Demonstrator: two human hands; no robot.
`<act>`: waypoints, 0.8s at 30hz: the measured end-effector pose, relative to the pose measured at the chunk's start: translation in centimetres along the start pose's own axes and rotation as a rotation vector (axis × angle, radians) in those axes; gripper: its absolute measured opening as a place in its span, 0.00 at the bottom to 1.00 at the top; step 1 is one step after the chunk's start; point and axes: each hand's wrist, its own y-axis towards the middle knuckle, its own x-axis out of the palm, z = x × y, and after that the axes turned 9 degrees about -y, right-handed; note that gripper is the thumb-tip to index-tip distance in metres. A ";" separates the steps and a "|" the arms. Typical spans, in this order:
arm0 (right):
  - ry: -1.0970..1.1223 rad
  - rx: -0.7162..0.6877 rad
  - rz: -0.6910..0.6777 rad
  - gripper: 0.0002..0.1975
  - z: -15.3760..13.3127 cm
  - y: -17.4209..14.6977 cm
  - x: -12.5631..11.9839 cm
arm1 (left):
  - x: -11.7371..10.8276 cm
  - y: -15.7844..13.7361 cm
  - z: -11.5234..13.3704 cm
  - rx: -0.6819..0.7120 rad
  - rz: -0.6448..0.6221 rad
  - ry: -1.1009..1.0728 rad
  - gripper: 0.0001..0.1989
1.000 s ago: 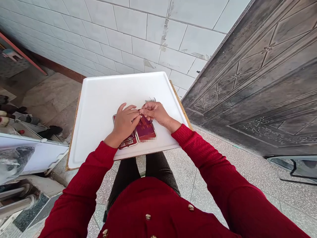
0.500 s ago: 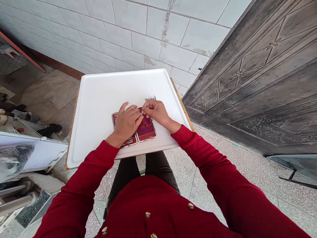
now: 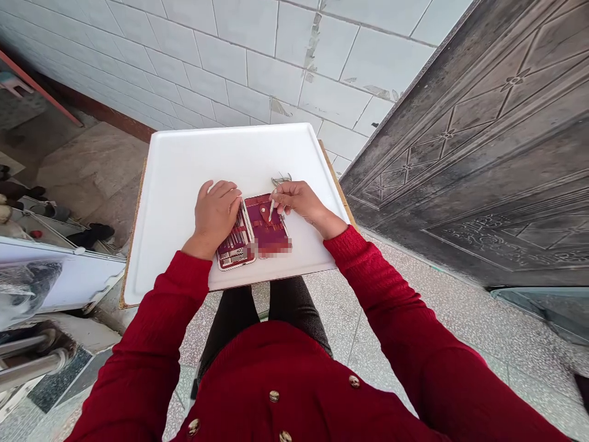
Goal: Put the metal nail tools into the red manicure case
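Left hand (image 3: 215, 212) moved leftward | case (image 3: 270, 238) — partly covered | slim tool (image 3: 272, 209) — indistinct

Case (image 3: 271, 239) on tabletop (image 3: 202, 153), tools (image 3: 237, 236) inside

Red knit top (image 3: 239, 380) with long, snug sleeves (image 3: 391, 301) (finely textured toward the cuffs (image 3: 339, 244)), round brown-and-cream buttons (image 3: 274, 396) on the front, and dark grey trousers (image 3: 298, 310).

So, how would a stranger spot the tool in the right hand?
Find the white tabletop, then the open red case near its closer edge. Over the right half, the right hand holds a slim, pale tool. It alone is pinched: loose metal pieces lie beyond, other tools sit in the left half.
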 end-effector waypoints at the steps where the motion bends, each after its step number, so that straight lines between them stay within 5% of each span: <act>1: -0.013 -0.003 -0.019 0.20 0.1 0.0 -0.2 | 0.0 0.0 -0.5 -0.021 0.004 0.006 0.13; 7: -0.100 -0.026 -0.023 0.15 0.7 0.1 -0.5 | 0.5 0.0 -2.3 -0.035 -0.017 0.034 0.14; 24: -0.104 0.000 0.038 0.14 1.6 0.4 0.2 | 0.7 -0.1 -1.6 -0.107 -0.036 0.036 0.15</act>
